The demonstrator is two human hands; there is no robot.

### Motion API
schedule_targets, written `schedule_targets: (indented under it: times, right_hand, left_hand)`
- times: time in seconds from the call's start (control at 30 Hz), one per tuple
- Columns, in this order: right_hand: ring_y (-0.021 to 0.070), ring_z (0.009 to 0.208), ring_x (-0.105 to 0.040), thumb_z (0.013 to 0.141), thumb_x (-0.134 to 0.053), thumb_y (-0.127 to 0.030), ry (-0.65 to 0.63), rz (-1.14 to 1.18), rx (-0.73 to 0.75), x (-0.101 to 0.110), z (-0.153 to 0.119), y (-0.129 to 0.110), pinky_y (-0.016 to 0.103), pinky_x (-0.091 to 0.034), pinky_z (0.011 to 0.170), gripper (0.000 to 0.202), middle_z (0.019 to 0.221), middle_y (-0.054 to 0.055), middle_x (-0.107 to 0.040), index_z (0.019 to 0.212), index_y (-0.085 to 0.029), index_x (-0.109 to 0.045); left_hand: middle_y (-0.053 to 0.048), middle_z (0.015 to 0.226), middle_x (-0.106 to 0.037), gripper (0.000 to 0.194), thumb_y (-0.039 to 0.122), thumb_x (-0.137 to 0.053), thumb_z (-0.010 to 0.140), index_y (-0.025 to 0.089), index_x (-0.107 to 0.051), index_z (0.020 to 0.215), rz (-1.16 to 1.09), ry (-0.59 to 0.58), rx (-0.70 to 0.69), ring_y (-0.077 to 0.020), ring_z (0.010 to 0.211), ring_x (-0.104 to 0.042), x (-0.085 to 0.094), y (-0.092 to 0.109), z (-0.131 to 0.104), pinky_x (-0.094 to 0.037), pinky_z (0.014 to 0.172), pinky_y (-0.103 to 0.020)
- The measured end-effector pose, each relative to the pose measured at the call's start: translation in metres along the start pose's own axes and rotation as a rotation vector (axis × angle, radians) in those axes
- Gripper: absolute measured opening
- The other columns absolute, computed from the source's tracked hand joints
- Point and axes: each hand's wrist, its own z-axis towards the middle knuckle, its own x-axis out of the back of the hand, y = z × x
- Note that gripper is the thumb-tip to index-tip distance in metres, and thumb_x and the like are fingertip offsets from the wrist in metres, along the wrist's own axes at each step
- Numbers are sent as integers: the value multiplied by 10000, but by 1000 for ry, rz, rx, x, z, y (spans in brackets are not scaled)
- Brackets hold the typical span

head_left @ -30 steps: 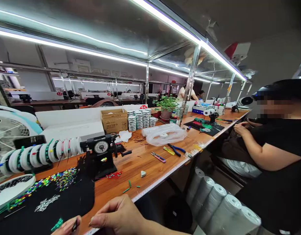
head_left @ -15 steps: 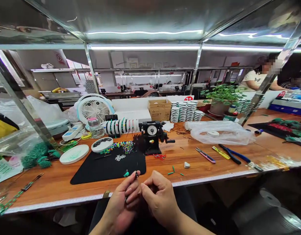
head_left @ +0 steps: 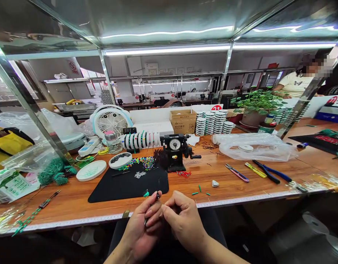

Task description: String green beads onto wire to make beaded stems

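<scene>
L hand (head_left: 143, 225) pinches dk pc (head_left: 158, 195), R hand (head_left: 184, 222) fingertips pressed tog., contents unclear; prob. unfinished, far beads (head_left: 147, 162) loose.

Wooden bench (head_left: 185, 189) with black mat (head_left: 114, 189), dial machine (head_left: 174, 144) and pliers (head_left: 278, 174).

Upper left: no-smoking sign (head_left: 73, 67) on the wall. Centre background: red disc 13 (head_left: 136, 97) and red disc 14 (head_left: 172, 95) on white panels (head_left: 128, 100); nearer panel (head_left: 203, 107) bears partly hidden disc (head_left: 216, 107), apparently 21. Cardboard box (head_left: 182, 123), centre: 苏打饼干.
</scene>
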Motion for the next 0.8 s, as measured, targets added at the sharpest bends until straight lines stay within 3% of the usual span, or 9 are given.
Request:
schedule_targets:
  times: [0.17, 0.27, 0.37, 0.47, 0.57, 0.7, 0.8]
  right_hand:
    - [98, 489, -472, 787, -607, -329, -114, 187, -166, 3, 3, 0, 217, -361, 490, 244, 526, -11, -521, 638, -140, -647]
    - [79, 387, -400, 752, -647, -474, -202, 323, -308, 6, 7, 2, 218, -289, 411, 359, 433, -34, -458, 670, -125, -673]
    - [55, 355, -353, 720, -673, -509, -228, 441, -382, 9, 8, 5, 211, -247, 388, 400, 437, -46, -450, 711, -109, -677]
    - [31, 350, -302, 709, -701, -466, -215, 506, -403, 10, 7, 8, 196, -233, 377, 369, 442, -71, -403, 689, -101, -645]
    - [28, 343, -301, 729, -684, -420, -217, 578, -403, 7, 7, 8, 174, -234, 358, 322, 436, -78, -410, 659, -129, -564]
    - [80, 418, -477, 751, -611, -443, -292, 795, -466, 3, 8, 7, 156, -278, 348, 302, 584, -2, -573, 747, -157, -513]
    - [52, 376, -418, 754, -632, -475, -304, 760, -477, 4, 9, 12, 149, -273, 348, 345, 543, -37, -526, 799, -146, -541]
  left_hand:
    - [109, 391, -312, 181, 251, -647, 798, 92, -660, 884, 208, -12, -135, 4, 300, -253, 6, -5, 0, -183, 308, -107]
    - [64, 459, -485, 283, 247, -781, 664, 108, -669, 884, 450, -14, -264, -11, 394, -418, 5, -8, -2, -342, 393, -97]
    - [0, 617, -616, 347, 240, -811, 620, 135, -670, 920, 544, 24, -311, -44, 533, -534, 3, -9, -3, -436, 510, -121]
    - [71, 472, -463, 314, 268, -801, 634, 119, -671, 879, 514, 43, -323, 5, 408, -375, 4, -6, 0, -309, 404, -84]
    - [121, 403, -267, 242, 303, -771, 670, 110, -644, 745, 493, -19, -247, 13, 347, -169, 7, -4, 3, -147, 337, -116]
    - [67, 456, -421, 240, 310, -702, 743, 100, -598, 689, 541, -67, -174, 16, 351, -176, 8, -6, 4, -109, 347, -135]
    - [87, 430, -366, 259, 328, -699, 741, 100, -584, 699, 547, -55, -182, 9, 353, -152, 10, -6, 5, -98, 354, -144]
